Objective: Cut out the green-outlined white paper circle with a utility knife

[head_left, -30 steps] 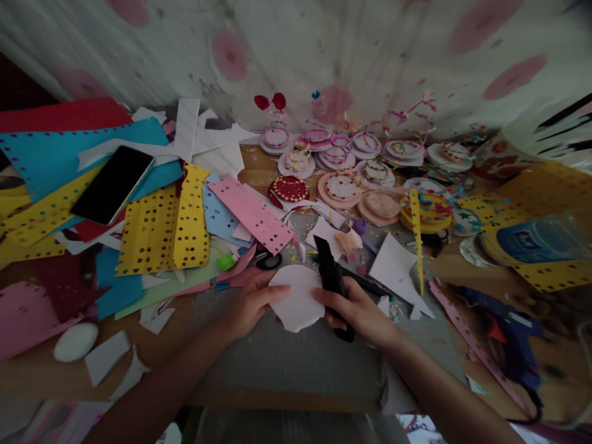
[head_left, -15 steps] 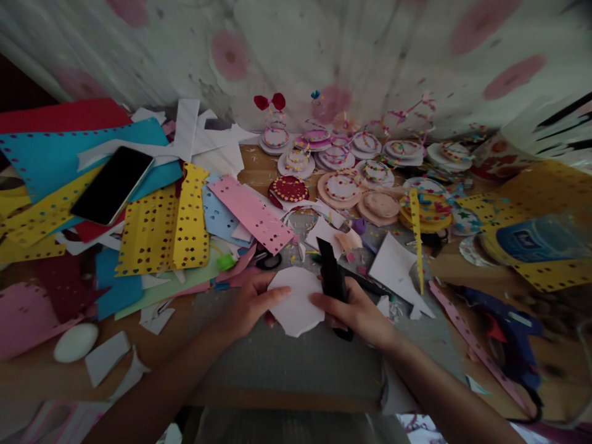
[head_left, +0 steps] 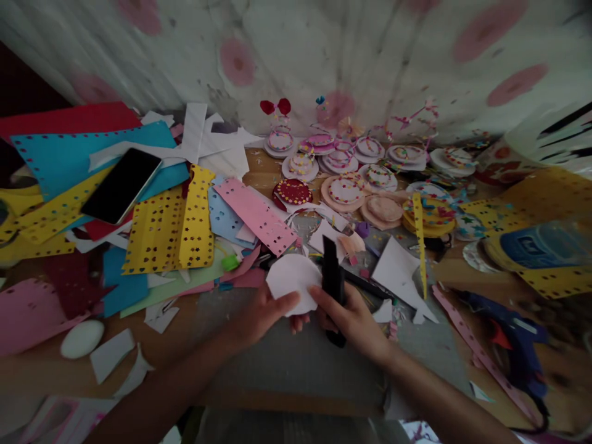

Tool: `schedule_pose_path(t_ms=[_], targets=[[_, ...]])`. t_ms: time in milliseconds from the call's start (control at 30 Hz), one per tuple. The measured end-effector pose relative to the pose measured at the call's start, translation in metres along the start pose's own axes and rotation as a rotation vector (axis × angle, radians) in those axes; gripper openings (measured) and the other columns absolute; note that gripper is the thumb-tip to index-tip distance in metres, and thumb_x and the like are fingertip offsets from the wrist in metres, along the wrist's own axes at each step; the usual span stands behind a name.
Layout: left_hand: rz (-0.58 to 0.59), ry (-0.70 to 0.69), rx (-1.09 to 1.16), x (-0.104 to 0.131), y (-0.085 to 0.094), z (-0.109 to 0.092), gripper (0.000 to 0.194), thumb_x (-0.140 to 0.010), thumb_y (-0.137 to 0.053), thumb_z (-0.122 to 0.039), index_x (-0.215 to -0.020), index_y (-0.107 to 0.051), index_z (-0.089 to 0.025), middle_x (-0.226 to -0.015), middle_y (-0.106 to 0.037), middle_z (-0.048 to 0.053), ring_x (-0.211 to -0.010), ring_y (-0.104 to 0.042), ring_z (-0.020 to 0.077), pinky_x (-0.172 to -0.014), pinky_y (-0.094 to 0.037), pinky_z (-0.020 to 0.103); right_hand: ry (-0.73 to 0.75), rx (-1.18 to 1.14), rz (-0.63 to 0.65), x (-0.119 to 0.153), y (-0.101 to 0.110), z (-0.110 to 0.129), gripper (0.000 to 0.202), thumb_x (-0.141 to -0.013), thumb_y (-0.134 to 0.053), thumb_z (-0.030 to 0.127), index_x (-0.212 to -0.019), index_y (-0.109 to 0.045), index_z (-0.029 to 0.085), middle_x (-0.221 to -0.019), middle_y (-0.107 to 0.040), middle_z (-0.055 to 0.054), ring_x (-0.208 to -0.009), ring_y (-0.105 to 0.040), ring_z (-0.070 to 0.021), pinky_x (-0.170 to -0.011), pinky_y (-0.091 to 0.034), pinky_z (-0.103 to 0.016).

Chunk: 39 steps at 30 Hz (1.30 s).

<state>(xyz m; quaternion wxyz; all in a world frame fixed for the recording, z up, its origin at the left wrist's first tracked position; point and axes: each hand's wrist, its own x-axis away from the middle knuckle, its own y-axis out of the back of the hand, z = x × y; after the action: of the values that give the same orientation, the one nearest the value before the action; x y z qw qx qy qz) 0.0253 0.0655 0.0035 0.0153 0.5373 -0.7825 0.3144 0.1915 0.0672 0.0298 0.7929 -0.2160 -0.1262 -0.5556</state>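
Note:
A roughly round piece of white paper (head_left: pixel 294 285) is pinched in my left hand (head_left: pixel 264 316), with the thumb lying over its lower edge. My right hand (head_left: pixel 354 314) is wrapped around a long black tool (head_left: pixel 332 274), which looks like a stapler and points up and away from me. The right thumb tip rests on the right edge of the white piece. Both hands are above a grey cutting mat (head_left: pixel 277 370). Behind the piece, a pair of black-handled scissors (head_left: pixel 267 262) is mostly covered.
Several decorated paper hats (head_left: pixel 341 188) line the back. To the left lie a phone (head_left: pixel 121 186), punched yellow sheets (head_left: pixel 155 237), a pink strip (head_left: pixel 259 216) and a white oval object (head_left: pixel 82 339). At right are a blue glue gun (head_left: pixel 513 333) and a labelled tub (head_left: pixel 531 245).
The white piece has turned and tilted in my left hand and shifted slightly up. Its outline looks rounder now. The black tool stays in my right hand. The whole view has shifted slightly.

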Motion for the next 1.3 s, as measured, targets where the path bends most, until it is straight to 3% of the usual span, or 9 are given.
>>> schedule_pose_path(t_ms=[100, 233, 367, 467, 567, 733, 933, 1167, 1300], targets=[[-0.061, 0.030, -0.018, 0.002, -0.004, -0.003, 0.043, -0.077, -0.063, -0.053, -0.071, -0.062, -0.011, -0.053, -0.060, 0.004, -0.043, -0.052, 0.0111, -0.040, -0.037, 0.022, 0.048, 0.055, 0.033, 0.003, 0.007, 0.000, 0.042, -0.079, -0.060, 0.062, -0.079, -0.051, 0.021, -0.054, -0.043, 0.006, -0.041, -0.032, -0.0066, -0.039, -0.023, -0.021], [-0.195, 0.014, -0.002, 0.001, 0.000, -0.012, 0.036, -0.073, -0.062, -0.046, -0.059, -0.056, -0.014, -0.043, -0.053, 0.001, -0.037, -0.044, 0.0084, -0.037, -0.026, 0.021, 0.223, 0.103, -0.053, 0.002, 0.033, 0.001, 0.053, -0.085, -0.037, 0.071, -0.098, -0.054, 0.022, -0.059, -0.045, 0.004, -0.044, -0.035, -0.0102, -0.041, -0.027, -0.023], [-0.166, 0.016, 0.017, 0.000, 0.008, -0.016, 0.038, -0.072, -0.060, -0.047, -0.053, -0.054, -0.015, -0.040, -0.050, 0.002, -0.036, -0.040, 0.0077, -0.037, -0.022, 0.022, 0.525, 0.677, -0.209, 0.000, 0.054, 0.006, 0.046, -0.089, -0.043, 0.060, -0.099, -0.058, 0.018, -0.069, -0.058, -0.002, -0.057, -0.051, -0.0148, -0.051, -0.035, -0.026], [-0.118, 0.023, 0.022, 0.001, 0.010, -0.016, 0.041, -0.072, -0.059, -0.048, -0.049, -0.054, -0.015, -0.040, -0.050, 0.003, -0.036, -0.040, 0.0080, -0.039, -0.023, 0.023, 0.708, 1.078, -0.171, -0.002, 0.054, 0.010, 0.037, -0.087, -0.053, 0.052, -0.093, -0.061, 0.016, -0.070, -0.063, -0.005, -0.059, -0.057, -0.0169, -0.055, -0.036, -0.027], [-0.102, 0.035, 0.029, 0.002, 0.009, -0.016, 0.045, -0.071, -0.059, -0.053, -0.047, -0.053, -0.015, -0.039, -0.050, 0.003, -0.037, -0.042, 0.0098, -0.040, -0.026, 0.025, 0.775, 1.262, -0.129, -0.003, 0.047, 0.010, 0.038, -0.087, -0.053, 0.053, -0.082, -0.062, 0.017, -0.067, -0.064, -0.006, -0.059, -0.059, -0.0178, -0.056, -0.035, -0.027], [-0.136, 0.025, 0.014, 0.001, 0.012, -0.011, 0.052, -0.075, -0.056, -0.063, -0.050, -0.054, -0.017, -0.040, -0.050, 0.002, -0.038, -0.045, 0.0104, -0.042, -0.030, 0.026, 0.785, 1.296, -0.101, -0.002, 0.042, 0.010, 0.040, -0.088, -0.051, 0.055, -0.076, -0.063, 0.018, -0.064, -0.064, -0.004, -0.057, -0.059, -0.0164, -0.055, -0.032, -0.027], [-0.165, 0.013, 0.002, 0.000, 0.014, -0.013, 0.048, -0.076, -0.059, -0.055, -0.049, -0.052, -0.016, -0.036, -0.047, 0.001, -0.033, -0.042, 0.0086, -0.036, -0.024, 0.023, 0.759, 1.307, -0.132, -0.001, 0.041, 0.009, 0.042, -0.087, -0.052, 0.057, -0.075, -0.063, 0.018, -0.062, -0.065, -0.004, -0.057, -0.060, -0.0165, -0.054, -0.033, -0.027], [-0.099, 0.061, 0.089, 0.005, 0.004, -0.021, 0.040, -0.066, -0.070, -0.053, -0.071, -0.058, -0.016, -0.040, -0.052, -0.003, -0.027, -0.043, 0.0094, -0.029, -0.023, 0.020, 0.706, 1.258, -0.386, -0.007, 0.057, 0.009, 0.042, -0.089, -0.050, 0.055, -0.084, -0.064, 0.015, -0.059, -0.063, -0.005, -0.049, -0.056, -0.0154, -0.049, -0.033, -0.025], [-0.143, 0.035, 0.084, 0.003, 0.006, -0.020, 0.041, -0.068, -0.068, -0.052, -0.059, -0.055, -0.015, -0.035, -0.049, -0.001, -0.028, -0.043, 0.0082, -0.031, -0.023, 0.019, 0.781, 1.225, -0.216, -0.003, 0.051, 0.011, 0.041, -0.088, -0.051, 0.053, -0.084, -0.064, 0.015, -0.063, -0.065, -0.006, -0.055, -0.060, -0.0174, -0.052, -0.036, -0.026]])
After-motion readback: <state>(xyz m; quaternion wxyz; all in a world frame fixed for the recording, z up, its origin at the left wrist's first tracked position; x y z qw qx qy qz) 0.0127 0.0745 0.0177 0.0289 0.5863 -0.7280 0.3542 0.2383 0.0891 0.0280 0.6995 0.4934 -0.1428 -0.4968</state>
